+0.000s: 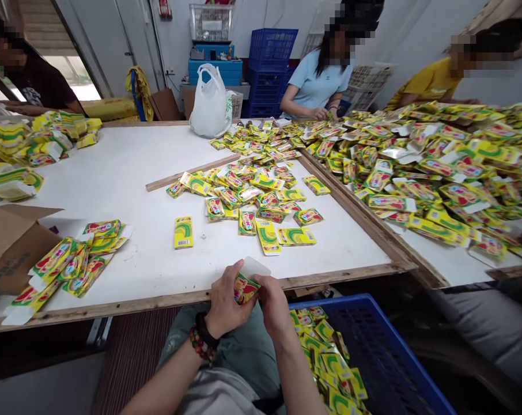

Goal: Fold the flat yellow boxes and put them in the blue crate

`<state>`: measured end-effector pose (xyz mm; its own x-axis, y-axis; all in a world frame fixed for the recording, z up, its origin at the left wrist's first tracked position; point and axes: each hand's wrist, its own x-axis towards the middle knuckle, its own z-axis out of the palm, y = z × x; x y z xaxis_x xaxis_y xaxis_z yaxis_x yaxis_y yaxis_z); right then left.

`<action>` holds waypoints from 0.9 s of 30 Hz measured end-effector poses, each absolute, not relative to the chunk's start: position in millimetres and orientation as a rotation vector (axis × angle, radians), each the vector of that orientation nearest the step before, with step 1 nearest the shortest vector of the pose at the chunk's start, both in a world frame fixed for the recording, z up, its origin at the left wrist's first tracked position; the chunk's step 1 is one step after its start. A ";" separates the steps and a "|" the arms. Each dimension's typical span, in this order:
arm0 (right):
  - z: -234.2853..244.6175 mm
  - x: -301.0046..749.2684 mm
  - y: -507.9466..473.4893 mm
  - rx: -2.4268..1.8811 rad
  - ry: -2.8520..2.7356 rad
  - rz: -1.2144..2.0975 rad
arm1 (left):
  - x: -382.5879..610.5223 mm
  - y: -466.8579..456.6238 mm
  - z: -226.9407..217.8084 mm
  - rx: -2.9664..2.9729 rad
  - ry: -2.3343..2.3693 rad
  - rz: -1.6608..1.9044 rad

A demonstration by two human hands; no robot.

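A small yellow-green printed carton (244,288) is held between my two hands at the table's front edge, its white end flap standing up. My left hand (227,305) wraps round its left side, a bracelet and dark band on the wrist. On its right side, my right hand (273,302) grips the carton near the flap. Just beyond my hands, a carton (268,237) and several like it lie in a loose pile on the white table (157,265). Below my right forearm stands a blue crate (399,351) with many cartons inside.
Wooden strips (356,213) divide the table; a large heap of cartons (455,167) fills the right part. At left are a cardboard box (6,248) and open-flapped cartons (77,259). A white plastic bag (210,104) stands at the back. Three people sit around the table.
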<state>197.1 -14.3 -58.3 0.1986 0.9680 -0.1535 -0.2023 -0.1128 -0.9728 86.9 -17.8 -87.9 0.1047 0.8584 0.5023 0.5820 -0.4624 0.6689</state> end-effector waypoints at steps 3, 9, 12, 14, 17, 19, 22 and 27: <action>-49.0 200.5 -16.5 -1.135 -0.775 1.402 | 86.1 -16.4 -85.5 2.098 1.341 1.361; -28.4 208.7 -24.0 -1.086 -1.249 1.210 | 88.0 -17.7 -78.3 1.967 1.425 1.066; -28.7 207.2 -23.3 -1.235 -1.319 1.044 | 89.4 -19.0 -75.7 1.999 1.443 0.914; -30.7 205.2 -19.7 -1.315 -1.237 1.023 | 90.6 -19.3 -74.7 1.984 1.471 0.909; -31.1 204.9 -14.3 -1.315 -1.171 1.121 | 91.8 -18.5 -72.8 1.933 1.491 0.901; -28.9 206.6 -14.1 -1.285 -1.224 1.187 | 91.7 -17.4 -71.8 1.904 1.502 0.905; -25.5 207.6 -19.4 -1.285 -1.401 1.126 | 91.4 -15.7 -72.9 1.872 1.522 0.914; -29.8 195.5 -22.8 -1.247 -1.568 0.918 | 92.4 -17.0 -74.8 1.851 1.487 0.930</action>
<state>195.5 -22.8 -29.8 -0.0820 0.9767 0.1985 0.3051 0.2142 -0.9279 92.4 -17.0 -74.8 0.1341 0.9781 0.1593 0.5708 -0.2076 0.7944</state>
